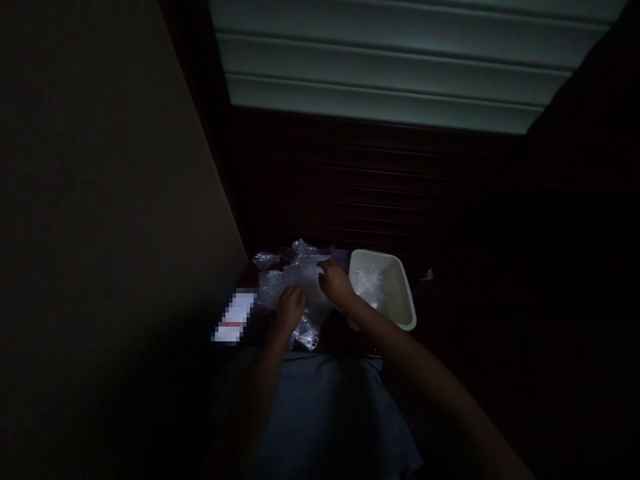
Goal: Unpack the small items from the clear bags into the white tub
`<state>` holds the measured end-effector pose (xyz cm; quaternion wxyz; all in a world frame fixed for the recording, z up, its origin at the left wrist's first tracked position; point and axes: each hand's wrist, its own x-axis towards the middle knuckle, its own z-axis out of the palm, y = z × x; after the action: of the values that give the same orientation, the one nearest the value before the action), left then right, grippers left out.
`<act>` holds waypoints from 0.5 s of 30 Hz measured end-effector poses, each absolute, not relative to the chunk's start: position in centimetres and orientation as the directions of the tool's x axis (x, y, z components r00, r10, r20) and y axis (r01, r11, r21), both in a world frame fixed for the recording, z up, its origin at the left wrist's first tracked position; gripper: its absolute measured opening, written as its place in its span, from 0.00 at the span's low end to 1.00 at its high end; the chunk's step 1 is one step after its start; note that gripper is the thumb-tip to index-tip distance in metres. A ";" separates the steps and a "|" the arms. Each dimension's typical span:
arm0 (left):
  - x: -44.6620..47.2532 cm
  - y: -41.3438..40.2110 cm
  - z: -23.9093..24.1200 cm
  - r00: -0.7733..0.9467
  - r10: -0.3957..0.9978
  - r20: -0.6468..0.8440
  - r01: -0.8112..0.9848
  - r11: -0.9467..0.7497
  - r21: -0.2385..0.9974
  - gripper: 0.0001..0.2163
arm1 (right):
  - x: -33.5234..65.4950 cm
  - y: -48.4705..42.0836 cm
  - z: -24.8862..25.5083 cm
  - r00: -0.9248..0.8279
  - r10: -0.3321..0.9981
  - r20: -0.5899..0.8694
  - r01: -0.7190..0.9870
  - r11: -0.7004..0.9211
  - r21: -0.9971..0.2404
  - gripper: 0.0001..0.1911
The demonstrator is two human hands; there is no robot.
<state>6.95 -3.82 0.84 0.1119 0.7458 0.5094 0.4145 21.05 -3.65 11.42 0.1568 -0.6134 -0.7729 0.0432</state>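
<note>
Thin clear plastic bags (270, 283) lie in a crumpled, overlapping heap in front of me. My right hand (336, 283) is over the right side of the heap, thumb and fingertips pinched together on the plastic. Just to its left and nearer to me, my left hand (291, 308) rests on the same plastic with its fingers curled in. The dim light hides whether anything is between those fingers. Close beside my right forearm stands a white plastic basin (409, 300), with more crumpled clear plastic (369, 285) in its left part.
At the left lies a bright, blurred-out rectangle (235, 317) like a phone screen. A small scrap (427, 274) is right of the basin. A dark slatted panel (350, 180) rises behind, below pale slats (375, 73). A plain wall (110, 167) borders the left.
</note>
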 end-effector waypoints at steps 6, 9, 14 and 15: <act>5.9 -4.4 0.4 0.143 0.834 0.533 0.708 -0.462 0.534 0.12 | 18.0 -4.0 6.4 -0.159 0.987 0.018 0.953 0.158 -0.257 0.15; 5.6 -4.4 0.3 0.115 0.832 0.543 0.707 -0.453 0.543 0.13 | 18.1 -3.7 4.3 -0.074 0.996 0.042 0.980 0.081 -0.179 0.14; 5.5 -4.1 -0.1 0.095 0.843 0.529 0.706 -0.432 0.561 0.13 | 19.5 -2.4 1.6 -0.032 0.996 -0.085 0.987 0.018 -0.161 0.15; 5.5 -4.0 -0.2 0.097 0.847 0.523 0.709 -0.428 0.561 0.13 | 19.7 -2.2 1.3 -0.026 0.994 -0.111 0.987 0.008 -0.160 0.15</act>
<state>5.55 -3.98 -0.16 0.0829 0.7360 0.5284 0.4150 19.72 -2.16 1.34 0.0166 -0.6975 -0.7099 0.0962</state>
